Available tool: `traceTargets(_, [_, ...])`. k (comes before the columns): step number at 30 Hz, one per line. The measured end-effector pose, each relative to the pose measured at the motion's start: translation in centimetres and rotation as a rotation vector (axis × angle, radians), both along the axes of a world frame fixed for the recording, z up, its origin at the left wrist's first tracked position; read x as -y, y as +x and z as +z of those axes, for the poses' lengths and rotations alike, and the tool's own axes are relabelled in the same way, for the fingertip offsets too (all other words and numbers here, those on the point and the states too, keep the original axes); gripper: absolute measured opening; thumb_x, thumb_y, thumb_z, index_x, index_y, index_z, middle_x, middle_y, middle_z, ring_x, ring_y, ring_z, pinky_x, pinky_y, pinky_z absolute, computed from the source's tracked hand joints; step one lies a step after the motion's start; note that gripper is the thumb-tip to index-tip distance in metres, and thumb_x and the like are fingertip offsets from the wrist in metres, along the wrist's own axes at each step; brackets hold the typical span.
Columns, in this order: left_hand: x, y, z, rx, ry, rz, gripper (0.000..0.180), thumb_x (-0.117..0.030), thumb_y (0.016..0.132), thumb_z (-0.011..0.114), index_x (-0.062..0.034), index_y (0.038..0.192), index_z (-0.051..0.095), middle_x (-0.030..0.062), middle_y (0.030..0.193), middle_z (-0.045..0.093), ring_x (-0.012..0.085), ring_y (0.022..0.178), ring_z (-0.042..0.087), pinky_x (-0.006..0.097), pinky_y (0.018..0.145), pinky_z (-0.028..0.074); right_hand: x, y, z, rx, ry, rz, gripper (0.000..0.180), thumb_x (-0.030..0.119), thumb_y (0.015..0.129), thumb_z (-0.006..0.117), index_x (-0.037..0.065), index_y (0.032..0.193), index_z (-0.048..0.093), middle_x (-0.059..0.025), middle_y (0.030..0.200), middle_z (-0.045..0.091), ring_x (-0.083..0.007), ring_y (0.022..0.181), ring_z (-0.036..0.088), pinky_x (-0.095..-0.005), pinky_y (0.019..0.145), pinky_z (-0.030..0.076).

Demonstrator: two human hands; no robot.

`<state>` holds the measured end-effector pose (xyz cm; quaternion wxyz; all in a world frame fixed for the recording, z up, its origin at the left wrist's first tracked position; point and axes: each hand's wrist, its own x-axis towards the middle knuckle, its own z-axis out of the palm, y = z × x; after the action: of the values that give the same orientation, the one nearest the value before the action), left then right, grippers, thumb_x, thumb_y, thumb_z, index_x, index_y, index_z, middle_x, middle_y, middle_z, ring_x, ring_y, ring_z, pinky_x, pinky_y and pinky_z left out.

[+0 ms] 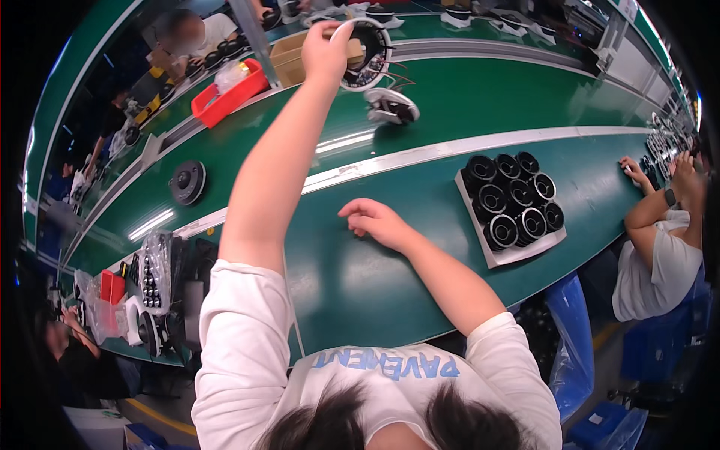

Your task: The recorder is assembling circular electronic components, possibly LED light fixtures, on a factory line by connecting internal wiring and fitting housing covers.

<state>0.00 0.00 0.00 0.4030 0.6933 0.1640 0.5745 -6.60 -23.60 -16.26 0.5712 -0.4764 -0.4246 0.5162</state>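
Note:
My left hand [328, 52] reaches far forward over the green belt, fingers closed on the near-left rim of a round white-rimmed housing [385, 52]. Dark parts and what looks like circuitry show inside it. Thin red wires run from the housing toward a silver-and-black part [392, 106] just below, slightly blurred. My right hand [375, 223] hovers at or just above the green bench [352, 300], loosely open and holding nothing. To its right, a white tray [480, 225] carries several black cylindrical parts [520, 193] with shiny rims.
Behind my left hand stands a cardboard box [287, 64], beside a red bin [229, 94] with plastic bags. A dark round disc [187, 182] lies on the belt. A metal rail [420, 155] divides belt from bench. Co-workers sit at right, left and across.

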Motion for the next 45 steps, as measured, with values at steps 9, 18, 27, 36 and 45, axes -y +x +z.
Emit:
traceTargets(9, [9.4,-19.8,14.9,-0.503,0.089,-0.073,0.017,-0.017,0.081,0.063,-0.0011,0.088,0.06,0.0055,0.077,0.061,0.0101,0.067,0.057,0.021,0.059,0.046,4.8,-2.7,10.2,0.247,0.197,0.146,0.019,0.009,0.081,0.057,0.003,0.1,0.059,-0.0016,0.083,0.057,-0.0065,0.074,0.051,-0.0209,0.065,0.042])
traceTargets(18, [12.4,-26.7,9.9,-0.434,-0.067,-0.462,0.022,-0.017,0.078,0.067,-0.0017,0.092,0.06,0.0043,0.075,0.062,0.0099,0.065,0.057,0.022,0.057,0.045,2.7,-5.5,14.6,0.258,0.534,-0.233,0.047,0.018,0.084,0.057,0.002,0.125,0.038,-0.0013,0.079,0.055,-0.0047,0.068,0.046,-0.0185,0.06,0.036])
traceTargets(27, [14.3,-29.2,0.0,0.267,-0.393,-0.802,0.078,-0.058,0.081,0.053,0.0037,0.126,0.035,0.0156,0.118,0.051,0.0226,0.113,0.048,0.037,0.094,0.041,2.7,-7.3,13.2,-0.119,0.503,-0.309,0.024,0.017,0.089,0.044,-0.002,0.099,0.055,-0.0074,0.093,0.059,-0.0119,0.084,0.055,-0.0261,0.077,0.044])
traceTargets(36, [19.0,-28.7,-7.6,0.305,-0.716,-0.858,0.084,-0.033,0.063,0.081,-0.0014,0.127,0.036,0.0129,0.118,0.053,0.0221,0.108,0.054,0.036,0.092,0.044,1.4,-9.2,11.2,-0.119,0.396,-0.328,0.02,0.014,0.09,0.046,-0.002,0.099,0.055,-0.0068,0.092,0.059,-0.011,0.083,0.055,-0.0252,0.075,0.045])
traceTargets(45, [18.7,-30.4,-9.0,0.452,-0.741,-0.636,0.05,0.007,0.07,0.067,-0.0096,0.111,0.043,0.0202,0.124,0.047,0.0287,0.113,0.05,0.041,0.095,0.043,1.1,-7.1,11.4,0.735,0.361,0.004,0.048,0.041,0.086,0.05,0.0,0.112,0.052,-0.0142,0.109,0.055,-0.0242,0.099,0.054,-0.0356,0.087,0.04])
